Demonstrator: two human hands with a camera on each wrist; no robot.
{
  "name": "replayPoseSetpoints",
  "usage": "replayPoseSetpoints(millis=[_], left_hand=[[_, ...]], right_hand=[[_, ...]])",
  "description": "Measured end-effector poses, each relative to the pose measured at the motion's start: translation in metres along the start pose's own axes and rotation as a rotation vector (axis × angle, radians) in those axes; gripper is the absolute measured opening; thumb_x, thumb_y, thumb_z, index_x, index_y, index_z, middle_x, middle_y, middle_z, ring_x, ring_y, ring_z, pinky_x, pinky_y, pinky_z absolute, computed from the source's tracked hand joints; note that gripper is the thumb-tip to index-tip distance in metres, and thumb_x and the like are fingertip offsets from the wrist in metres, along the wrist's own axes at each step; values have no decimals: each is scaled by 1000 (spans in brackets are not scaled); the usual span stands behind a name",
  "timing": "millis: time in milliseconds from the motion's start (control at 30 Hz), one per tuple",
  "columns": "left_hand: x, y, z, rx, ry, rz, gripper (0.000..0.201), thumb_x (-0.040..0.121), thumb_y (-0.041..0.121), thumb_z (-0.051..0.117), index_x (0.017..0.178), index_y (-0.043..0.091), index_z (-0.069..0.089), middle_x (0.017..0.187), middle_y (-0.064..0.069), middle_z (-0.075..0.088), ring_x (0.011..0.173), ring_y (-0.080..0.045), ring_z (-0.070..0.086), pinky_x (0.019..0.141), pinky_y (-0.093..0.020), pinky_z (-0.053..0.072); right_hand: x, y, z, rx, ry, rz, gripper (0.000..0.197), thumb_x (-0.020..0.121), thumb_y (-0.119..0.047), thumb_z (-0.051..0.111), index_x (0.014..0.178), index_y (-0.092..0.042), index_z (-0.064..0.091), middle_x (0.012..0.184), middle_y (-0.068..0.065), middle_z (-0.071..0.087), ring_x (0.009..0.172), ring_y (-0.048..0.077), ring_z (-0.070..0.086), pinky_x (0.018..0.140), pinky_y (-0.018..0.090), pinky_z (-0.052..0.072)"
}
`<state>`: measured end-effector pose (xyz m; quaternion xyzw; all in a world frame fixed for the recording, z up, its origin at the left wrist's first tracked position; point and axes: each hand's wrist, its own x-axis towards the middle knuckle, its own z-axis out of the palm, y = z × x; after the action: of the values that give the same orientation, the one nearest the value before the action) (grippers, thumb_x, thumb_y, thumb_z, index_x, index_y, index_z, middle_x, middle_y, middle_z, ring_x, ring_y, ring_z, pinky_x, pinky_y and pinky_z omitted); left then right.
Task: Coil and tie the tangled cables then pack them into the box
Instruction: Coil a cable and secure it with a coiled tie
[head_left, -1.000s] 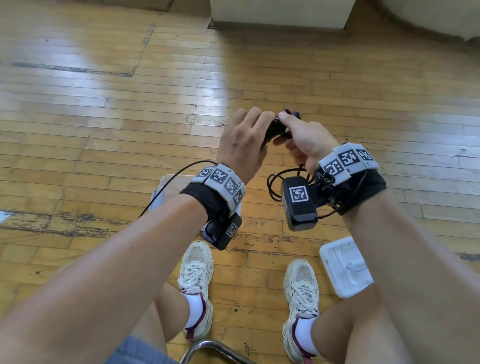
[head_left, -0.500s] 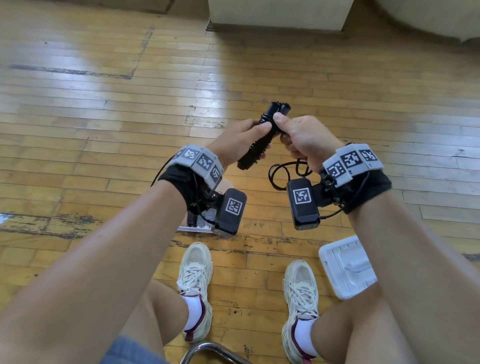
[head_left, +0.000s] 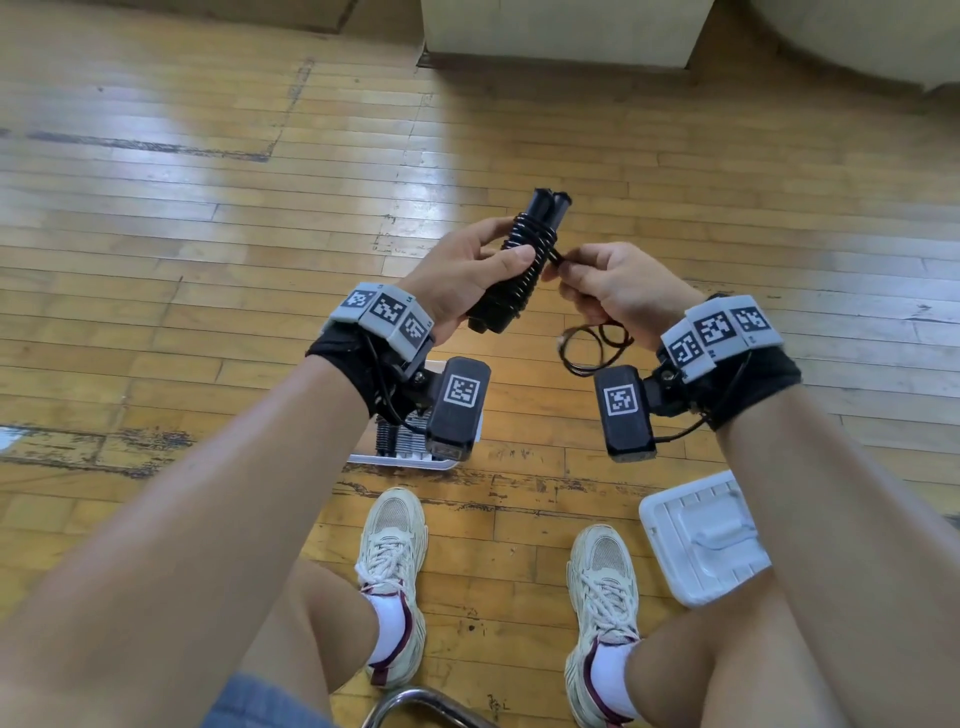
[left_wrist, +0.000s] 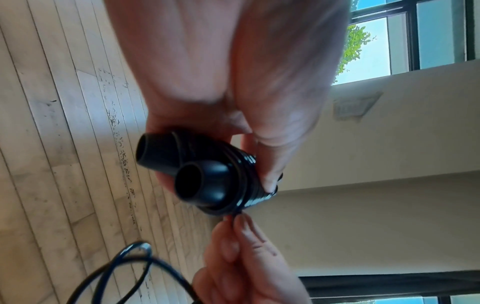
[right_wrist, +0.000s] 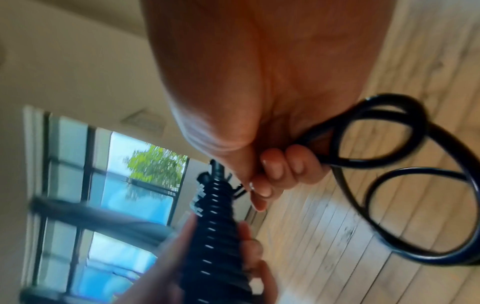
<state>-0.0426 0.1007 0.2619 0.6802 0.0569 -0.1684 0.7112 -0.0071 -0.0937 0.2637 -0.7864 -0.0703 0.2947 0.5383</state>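
Two black handles held side by side form a bundle (head_left: 524, 265) wound with turns of thin black cable. My left hand (head_left: 467, 270) grips the bundle's lower half, thumb across the windings; the bundle tilts up and away. To its right, my right hand (head_left: 608, 291) pinches the cable where it leaves the windings. The loose loops (head_left: 592, 345) hang below that fist. The left wrist view looks at the two handle ends (left_wrist: 197, 170). The right wrist view shows the loops (right_wrist: 389, 174) beside the wound bundle (right_wrist: 215, 226).
A white ribbed box (head_left: 405, 452) stands on the wooden floor (head_left: 208, 260), partly hidden by my left wrist camera. A white lid (head_left: 701, 535) lies by my right knee. My shoes (head_left: 395, 561) and a chrome chair rail (head_left: 415, 701) are below. Cream furniture (head_left: 561, 31) stands at the back.
The bundle has swung upright and the left hand has turned thumb-up around it. The right hand has drawn off to the right with the cable end; the hanging loops are shorter.
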Motion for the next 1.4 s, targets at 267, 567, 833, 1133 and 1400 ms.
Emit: replayPoseSetpoints(millis=[267,567,833,1133,1400], left_hand=[[6,-7,5,216,245,66,44,90,16,73,130,9,56,97,-14,69,73,-26,71,61,-42,62],[11,-12,5,785,395,237,35,82,33,78,113,24,65,93,10,66,78,-12,66,66,-29,55],[12,-27,10,1170,446,547,35,81,35,77,112,21,67,93,2,65,81,-19,60,67,-29,43],[3,-8,-8,402,-31,59,35,100,35,57,131,19,51,106,-9,68,88,-17,68,77,-37,56],[3,-8,-8,260,123,87,45,92,22,71,134,16,56,86,2,65,67,-9,58,61,-26,49]], right_hand=[[1,-7,14,-202,80,31,23,103,-21,52,99,-6,70,71,1,59,63,14,50,58,24,41],[6,-16,31,116,172,185,18,98,-11,55,100,3,67,73,4,62,55,8,52,53,17,44],[12,-15,30,313,174,204,42,99,-53,51,91,-12,56,63,-1,48,49,9,37,49,23,31],[6,-19,17,214,-77,30,39,102,-43,49,79,-13,55,64,-2,46,52,8,35,50,18,32],[7,-16,18,174,-56,25,35,100,-42,55,97,-8,64,70,-1,55,56,9,46,57,23,42]])
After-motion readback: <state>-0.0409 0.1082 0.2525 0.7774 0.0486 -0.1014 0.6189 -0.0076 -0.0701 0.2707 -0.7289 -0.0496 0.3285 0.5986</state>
